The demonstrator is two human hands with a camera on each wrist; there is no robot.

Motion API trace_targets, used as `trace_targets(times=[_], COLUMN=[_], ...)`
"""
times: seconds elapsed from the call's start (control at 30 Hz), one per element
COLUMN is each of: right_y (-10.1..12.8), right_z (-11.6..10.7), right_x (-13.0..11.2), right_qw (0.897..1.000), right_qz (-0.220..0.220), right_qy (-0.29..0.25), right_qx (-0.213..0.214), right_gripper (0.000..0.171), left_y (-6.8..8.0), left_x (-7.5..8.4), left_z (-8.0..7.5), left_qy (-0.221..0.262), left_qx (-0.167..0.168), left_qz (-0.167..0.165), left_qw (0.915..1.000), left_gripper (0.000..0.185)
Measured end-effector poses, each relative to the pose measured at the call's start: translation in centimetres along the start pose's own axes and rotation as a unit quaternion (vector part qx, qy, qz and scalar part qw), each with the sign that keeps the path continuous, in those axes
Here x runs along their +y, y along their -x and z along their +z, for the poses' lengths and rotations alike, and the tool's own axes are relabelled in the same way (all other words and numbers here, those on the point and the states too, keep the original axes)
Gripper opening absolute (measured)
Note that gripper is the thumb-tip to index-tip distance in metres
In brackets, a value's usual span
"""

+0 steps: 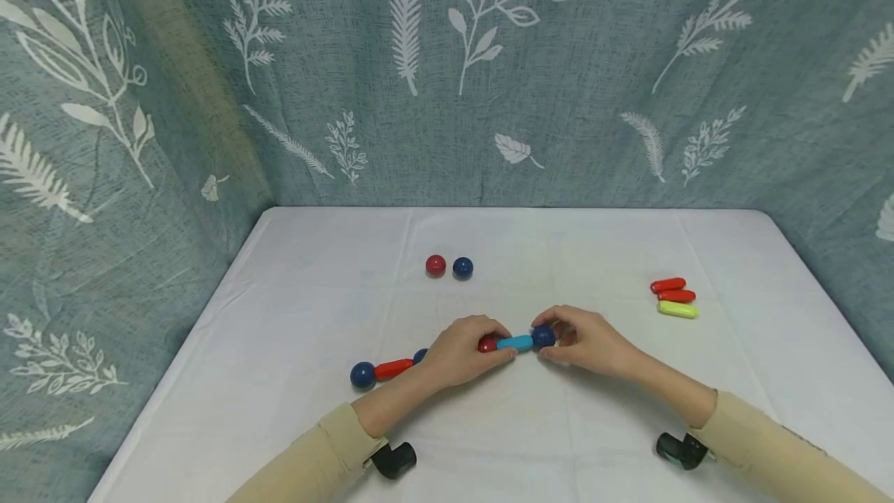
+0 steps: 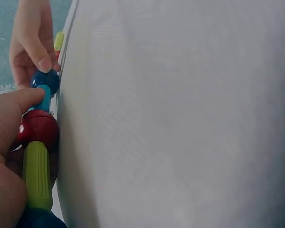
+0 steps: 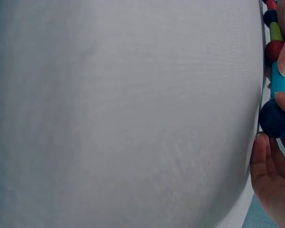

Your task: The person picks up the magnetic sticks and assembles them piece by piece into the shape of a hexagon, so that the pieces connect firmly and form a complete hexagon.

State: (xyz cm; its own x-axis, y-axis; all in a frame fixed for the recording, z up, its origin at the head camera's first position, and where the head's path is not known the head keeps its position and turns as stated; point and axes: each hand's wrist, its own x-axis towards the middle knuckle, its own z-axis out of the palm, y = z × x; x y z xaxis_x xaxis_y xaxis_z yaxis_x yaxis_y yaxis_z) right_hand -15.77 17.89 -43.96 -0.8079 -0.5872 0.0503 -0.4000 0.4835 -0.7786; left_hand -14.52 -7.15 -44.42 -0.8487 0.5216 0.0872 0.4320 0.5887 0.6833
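A chain of sticks and balls lies on the white table point(image 1: 293, 301): dark blue ball point(image 1: 362, 374), red stick point(image 1: 393, 368), another blue ball point(image 1: 420, 355), then a part under my left hand point(image 1: 478, 348). That hand grips the chain at the red ball point(image 1: 487, 345). The left wrist view shows a green stick point(image 2: 37, 175) under my palm, the red ball point(image 2: 38, 129) and the cyan stick point(image 2: 45, 97). My right hand point(image 1: 555, 341) pinches the dark blue end ball point(image 1: 543, 336) on the cyan stick point(image 1: 515, 342). In the right wrist view that end ball point(image 3: 275, 118) sits between my fingers point(image 3: 273, 175).
A loose red ball point(image 1: 435, 265) and blue ball point(image 1: 462, 267) lie side by side behind the hands. At the right lie two red sticks point(image 1: 667, 284) and a yellow-green stick point(image 1: 677, 309). A leaf-patterned curtain point(image 1: 447, 76) stands behind and beside the table.
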Motion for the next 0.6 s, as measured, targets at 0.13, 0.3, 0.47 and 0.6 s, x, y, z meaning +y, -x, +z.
trace_targets(times=[0.13, 0.3, 0.47, 0.6], right_y=[0.2, 0.6, 0.8, 1.0], right_z=[-0.1, -0.3, -0.5, -0.9], right_x=[0.0, 0.1, 0.3, 0.6], right_qw=[1.0, 0.999, 0.999, 0.999], right_qz=[0.003, 0.025, 0.042, 0.047], right_qy=[-0.006, -0.02, -0.023, -0.014], right_qx=[0.0, 0.002, 0.0, 0.002], right_gripper=[0.038, 0.037, 0.036, 0.032], left_y=[-0.1, -0.5, -1.5, -2.3], left_x=[0.0, 0.4, 1.5, 2.3], left_z=[0.0, 0.3, 0.9, 1.7], left_qy=[-0.003, -0.04, -0.066, -0.066], left_qx=[0.0, 0.007, 0.018, 0.021], left_qz=[0.002, 0.014, 0.024, 0.021], left_qw=[1.0, 0.9991, 0.9974, 0.9974], left_gripper=[0.022, 0.024, 0.032, 0.039])
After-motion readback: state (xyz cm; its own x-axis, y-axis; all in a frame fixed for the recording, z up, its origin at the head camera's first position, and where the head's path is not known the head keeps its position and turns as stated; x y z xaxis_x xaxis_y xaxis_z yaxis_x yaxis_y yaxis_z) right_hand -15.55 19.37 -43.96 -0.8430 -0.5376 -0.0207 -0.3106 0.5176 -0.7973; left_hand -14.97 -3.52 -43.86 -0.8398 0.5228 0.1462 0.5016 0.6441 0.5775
